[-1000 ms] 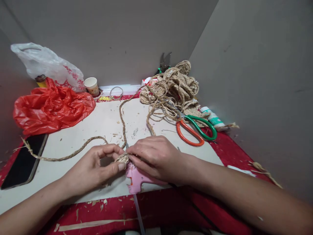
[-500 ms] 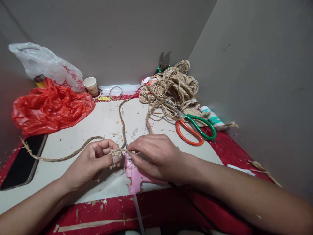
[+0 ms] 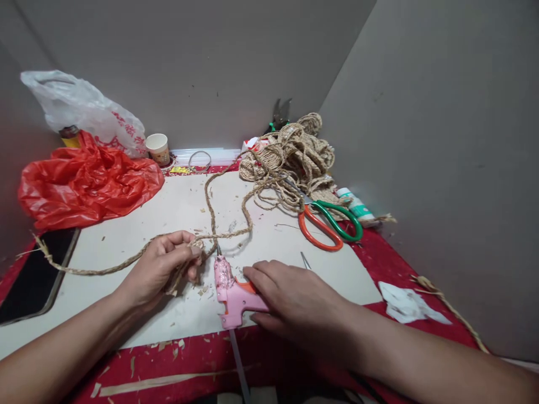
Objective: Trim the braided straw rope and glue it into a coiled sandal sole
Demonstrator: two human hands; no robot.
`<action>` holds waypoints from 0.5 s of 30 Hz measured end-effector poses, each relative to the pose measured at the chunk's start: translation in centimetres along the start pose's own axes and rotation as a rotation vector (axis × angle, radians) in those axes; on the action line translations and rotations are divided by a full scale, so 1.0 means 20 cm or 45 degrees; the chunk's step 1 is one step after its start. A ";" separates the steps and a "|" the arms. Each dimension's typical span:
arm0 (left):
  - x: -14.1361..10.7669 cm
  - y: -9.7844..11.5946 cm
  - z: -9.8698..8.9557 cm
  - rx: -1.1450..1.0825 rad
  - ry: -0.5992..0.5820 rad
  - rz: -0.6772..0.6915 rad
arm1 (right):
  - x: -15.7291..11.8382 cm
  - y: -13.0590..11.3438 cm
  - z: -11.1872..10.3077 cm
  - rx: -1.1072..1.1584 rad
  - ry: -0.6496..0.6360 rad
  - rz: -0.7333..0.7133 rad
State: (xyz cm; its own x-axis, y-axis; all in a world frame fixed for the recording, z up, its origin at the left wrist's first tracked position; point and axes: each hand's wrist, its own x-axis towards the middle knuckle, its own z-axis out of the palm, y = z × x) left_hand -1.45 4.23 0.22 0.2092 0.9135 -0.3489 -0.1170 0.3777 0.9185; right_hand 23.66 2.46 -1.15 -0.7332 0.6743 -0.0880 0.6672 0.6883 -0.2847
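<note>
My left hand (image 3: 170, 261) is closed, its thumb and fingers pinching a small coil of braided straw rope (image 3: 191, 245). My right hand (image 3: 290, 294) lies around the handle of a pink hot glue gun (image 3: 231, 306), fingers above and thumb below; part of the handle is hidden under the palm. Resting on the white board, the gun has its metal nozzle pointing away, close to the rope. A clear glue stick (image 3: 239, 359) sticks out of its back end. From the coil, one strand of rope runs right and up to the pile.
Scissors (image 3: 322, 227) with orange and green handles lie by a heap of braided rope (image 3: 290, 154). At left are a red plastic bag (image 3: 90, 182) and a phone (image 3: 40, 275). A paper cup (image 3: 158, 148) stands behind. Crumpled tissue (image 3: 406, 303) lies at right.
My right hand has left the rope and moved down and right to the glue gun's handle. My left hand keeps the rope, nearly in place.
</note>
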 end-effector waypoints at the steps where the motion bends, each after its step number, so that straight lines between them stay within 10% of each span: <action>1: 0.00 0.00 0.00 -0.014 0.002 0.000 | 0.00 0.00 0.01 0.056 -0.020 0.003; 8: 0.03 -0.03 0.00 -0.106 0.144 0.011 | -0.08 0.05 -0.10 0.589 0.031 0.107; 15: 0.02 -0.04 0.01 -0.107 0.199 0.093 | -0.17 0.18 -0.11 1.719 0.266 0.111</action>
State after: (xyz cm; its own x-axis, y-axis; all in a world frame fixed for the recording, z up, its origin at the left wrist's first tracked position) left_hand -1.12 4.23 -0.52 0.0448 0.9489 -0.3123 -0.2085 0.3146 0.9260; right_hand 28.82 3.18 0.18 -0.5823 0.8118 -0.0436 -0.0239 -0.0707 -0.9972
